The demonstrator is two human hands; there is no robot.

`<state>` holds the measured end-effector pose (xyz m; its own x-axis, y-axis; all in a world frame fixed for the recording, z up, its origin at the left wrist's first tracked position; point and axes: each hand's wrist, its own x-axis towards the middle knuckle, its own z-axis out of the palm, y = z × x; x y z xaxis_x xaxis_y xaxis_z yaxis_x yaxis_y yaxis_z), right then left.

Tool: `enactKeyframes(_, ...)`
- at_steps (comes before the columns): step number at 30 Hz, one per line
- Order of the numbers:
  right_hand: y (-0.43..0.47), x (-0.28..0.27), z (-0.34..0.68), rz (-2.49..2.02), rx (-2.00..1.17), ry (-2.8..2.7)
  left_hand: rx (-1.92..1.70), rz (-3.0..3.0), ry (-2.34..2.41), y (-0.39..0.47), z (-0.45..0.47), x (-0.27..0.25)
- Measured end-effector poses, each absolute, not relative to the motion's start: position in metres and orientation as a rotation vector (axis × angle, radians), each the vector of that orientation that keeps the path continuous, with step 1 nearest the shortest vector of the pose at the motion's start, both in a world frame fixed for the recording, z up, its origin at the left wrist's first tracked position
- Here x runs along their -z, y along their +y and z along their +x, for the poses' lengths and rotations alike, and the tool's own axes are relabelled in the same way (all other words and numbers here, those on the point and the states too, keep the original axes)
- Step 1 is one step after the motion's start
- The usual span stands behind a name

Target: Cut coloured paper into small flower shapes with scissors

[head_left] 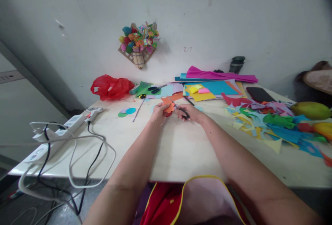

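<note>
My left hand [158, 113] pinches an orange paper flower [169, 108] with a scalloped edge, above the middle of the table. A red bit of paper shows just beneath it. My right hand [190, 112] is closed around the black handles of a pair of scissors [185, 114]. Their blades point toward the flower's right edge; whether they touch the paper I cannot tell. Behind the hands lies an orange paper sheet [177, 96]. Left of them, a thin purple strip [138, 110] and several paper circles [131, 111] rest on the table.
Colourful paper scraps [259, 121] cover the right side, near a phone [259, 94] and a yellow-green fruit [310, 110]. Paper sheets [223, 88], a second pair of scissors [155, 89] and a red plastic bag [111, 87] lie at the back. A power strip [55, 138] with cables occupies the left edge.
</note>
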<state>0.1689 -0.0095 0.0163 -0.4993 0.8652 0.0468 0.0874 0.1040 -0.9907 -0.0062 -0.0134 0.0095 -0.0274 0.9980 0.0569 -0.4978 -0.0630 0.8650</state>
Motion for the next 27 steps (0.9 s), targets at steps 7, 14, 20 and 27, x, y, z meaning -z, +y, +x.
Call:
enactKeyframes(7, -0.0142, -0.0216, 0.1683, -0.991, -1.444, -1.732, -1.463, 0.82, 0.759, -0.0141, -0.0048, -0.0105)
enactKeyframes(14, -0.0116, -0.0171, 0.1668, -0.978, -1.444, -1.735, -1.454, 0.823, 0.738, -0.0111, -0.0065, -0.0073)
enactKeyframes(20, -0.0103, -0.015, 0.1669, -0.973, -1.431, -1.748, -1.453, 0.806, 0.72, -0.0105, -0.0056, -0.0064)
enactKeyframes(27, -0.0125, -0.0167, 0.1658, -0.953, -1.454, -1.733, -1.45, 0.804, 0.695, -0.0097, -0.0049, -0.0045)
